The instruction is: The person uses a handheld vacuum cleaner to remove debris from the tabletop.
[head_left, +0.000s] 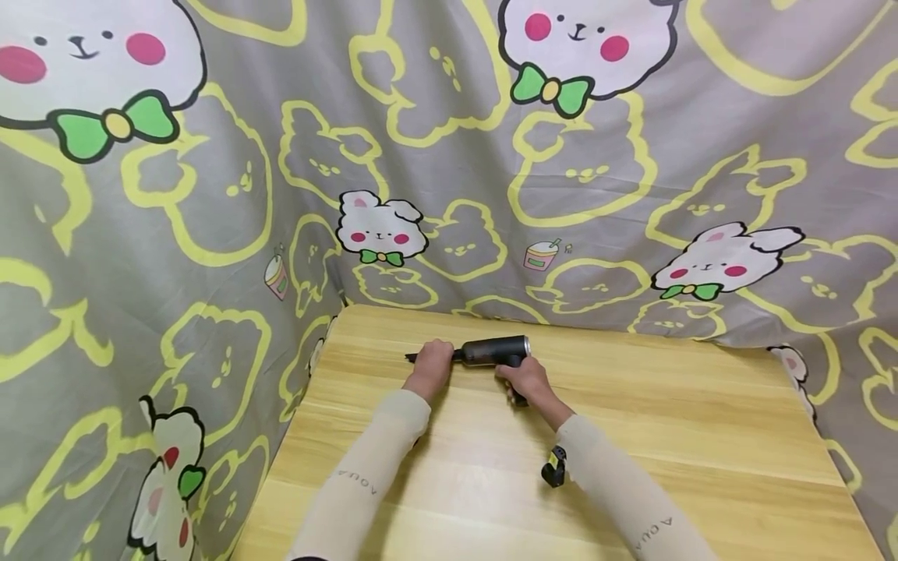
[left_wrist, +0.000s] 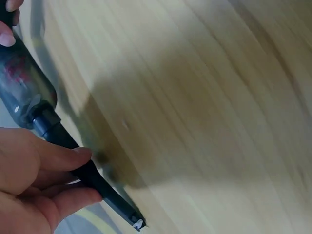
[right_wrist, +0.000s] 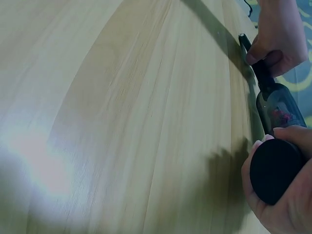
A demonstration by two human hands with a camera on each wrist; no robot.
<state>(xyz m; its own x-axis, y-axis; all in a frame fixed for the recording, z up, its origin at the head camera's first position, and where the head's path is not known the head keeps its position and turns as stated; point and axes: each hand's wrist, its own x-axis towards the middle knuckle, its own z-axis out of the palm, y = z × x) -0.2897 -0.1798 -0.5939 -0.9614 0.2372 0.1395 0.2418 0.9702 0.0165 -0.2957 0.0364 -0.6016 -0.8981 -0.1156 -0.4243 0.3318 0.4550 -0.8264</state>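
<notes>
A black handheld vacuum cleaner (head_left: 491, 351) with a see-through dust cup (left_wrist: 23, 83) is held at the table's far side, its body pointing left. My right hand (head_left: 529, 379) grips its handle; in the right wrist view the round black handle end (right_wrist: 276, 171) sits between thumb and fingers. At the front, my left hand (head_left: 432, 366) pinches the narrow black nozzle (left_wrist: 105, 191) between thumb and fingers. The nozzle is joined to the dust cup, and its tip pokes out past the left hand. Something reddish shows inside the cup.
Beneath the hands is a wooden table (head_left: 484, 483) with a light grain. A grey curtain (head_left: 449, 171) with yellow outlines and rabbit faces hangs along the back and both sides. A small black device (head_left: 554, 466) is strapped at the right wrist.
</notes>
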